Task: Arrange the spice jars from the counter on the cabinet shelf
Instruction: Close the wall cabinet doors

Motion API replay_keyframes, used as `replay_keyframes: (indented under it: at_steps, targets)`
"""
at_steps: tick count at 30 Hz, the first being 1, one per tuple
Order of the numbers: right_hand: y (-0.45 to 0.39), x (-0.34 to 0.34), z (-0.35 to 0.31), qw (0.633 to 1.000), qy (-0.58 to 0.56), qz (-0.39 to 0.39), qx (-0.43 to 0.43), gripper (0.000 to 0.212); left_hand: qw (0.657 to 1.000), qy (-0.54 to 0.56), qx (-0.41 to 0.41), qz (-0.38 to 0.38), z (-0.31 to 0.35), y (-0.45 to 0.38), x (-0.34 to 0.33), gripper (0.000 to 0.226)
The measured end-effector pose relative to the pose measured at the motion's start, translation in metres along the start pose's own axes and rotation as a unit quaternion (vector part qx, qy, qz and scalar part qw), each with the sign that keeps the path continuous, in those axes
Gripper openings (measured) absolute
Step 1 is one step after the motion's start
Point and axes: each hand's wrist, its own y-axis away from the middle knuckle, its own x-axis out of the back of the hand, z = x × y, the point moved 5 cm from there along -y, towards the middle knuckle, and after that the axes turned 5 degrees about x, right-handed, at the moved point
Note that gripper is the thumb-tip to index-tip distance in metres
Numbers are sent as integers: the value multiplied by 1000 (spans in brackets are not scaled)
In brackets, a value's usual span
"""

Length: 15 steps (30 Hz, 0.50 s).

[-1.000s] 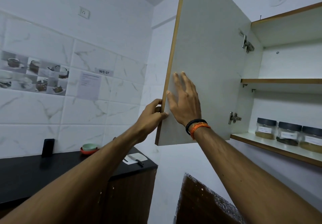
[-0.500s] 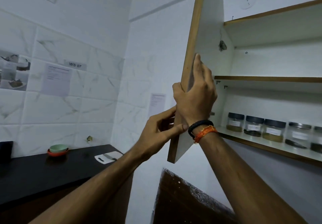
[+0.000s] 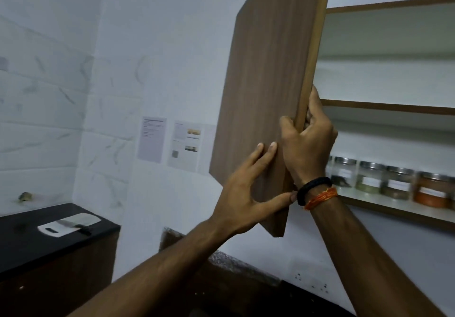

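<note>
1. The left hand (image 3: pixel 243 193) lies flat with straight fingers against the brown face of the cabinet door (image 3: pixel 266 90), thumb under the right wrist.
2. The right hand (image 3: pixel 307 144) grips the door's free edge, fingers curled behind it.
3. The spice jars (image 3: pixel 384 181) stand in a row on the lower cabinet shelf (image 3: pixel 394 205), right of the door.
4. Farther left, a knife (image 3: pixel 71 225) lies on the black counter (image 3: pixel 29 245).

The cabinet door (image 3: pixel 261 100) is matt, wood-grained laminate. At three o'clock of it, the spice jars (image 3: pixel 396 181) look clear and glossy under dull metal lids. At eight o'clock, the counter (image 3: pixel 22 240) is smooth, glossy black beneath polished marble-look wall tiles (image 3: pixel 44 109).
</note>
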Motion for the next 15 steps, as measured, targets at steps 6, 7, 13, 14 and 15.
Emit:
replay_keyframes:
  at_steps: [6, 7, 13, 14, 15]
  targets:
    - [-17, 34, 52, 996, 16, -58, -72, 68, 997, -45, -28, -52, -6, -19, -62, 93]
    - [-20, 38, 58, 994, 19, -71, -83, 68, 996, -59, -38, -55, -10, -22, -70, 93]
    - [-31, 61, 92, 978, 126, -129, -102, 68, 987, -123, -85, -67, -31, -38, -120, 94]
    - [-32, 63, 97, 974, 156, -130, -97, 69, 985, -132, -92, -69, -34, -41, -126, 94]
    - [-33, 66, 104, 969, 191, -131, -90, 70, 982, -145, -98, -72, -36, -44, -133, 94]
